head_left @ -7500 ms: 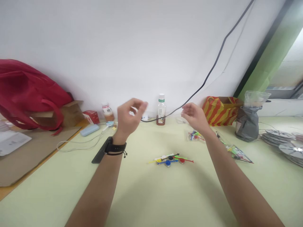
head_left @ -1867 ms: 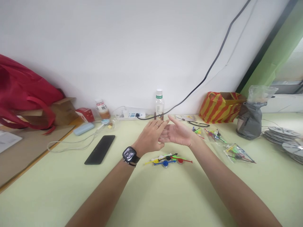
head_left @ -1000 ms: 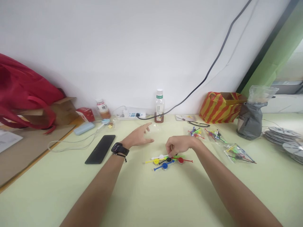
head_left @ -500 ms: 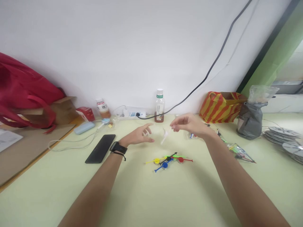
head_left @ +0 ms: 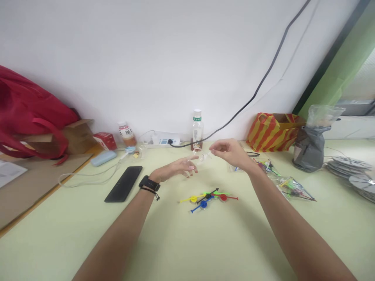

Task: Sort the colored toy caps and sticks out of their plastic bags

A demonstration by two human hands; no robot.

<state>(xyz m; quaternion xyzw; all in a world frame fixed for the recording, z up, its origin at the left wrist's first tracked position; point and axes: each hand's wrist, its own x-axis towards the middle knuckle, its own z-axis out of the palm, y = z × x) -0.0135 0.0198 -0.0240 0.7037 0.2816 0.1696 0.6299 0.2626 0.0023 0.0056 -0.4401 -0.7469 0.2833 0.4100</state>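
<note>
Between the fingertips of my right hand (head_left: 231, 154) is the end of a small white spinner arrow (head_left: 204, 157) with a clear, round part, smeared by motion. The hand is pinched shut and held above the table. My left hand (head_left: 177, 168), with a dark watch at the wrist, is open, palm down, its fingers stretched out toward the spinner; whether they touch it I cannot tell. Below both hands a loose group of plastic spinner arrows lies on the table: a yellow one (head_left: 193, 199), a blue one (head_left: 203, 204), a red one (head_left: 223, 197), a black one and a green one.
A black phone (head_left: 124, 184) lies left of my left wrist. At the wall stand a drink bottle (head_left: 197, 130) and a power strip (head_left: 164, 139). Bagged spinner arrows (head_left: 294, 189), a striped bag (head_left: 272, 132), a grey bag (head_left: 309, 150) and stacked discs (head_left: 348, 168) are at right.
My left hand has gone from a curled, thumb-apart pose to flatter, outstretched fingers. The white spinner has swung up, closer to level, while my right hand stays nearly in place.
</note>
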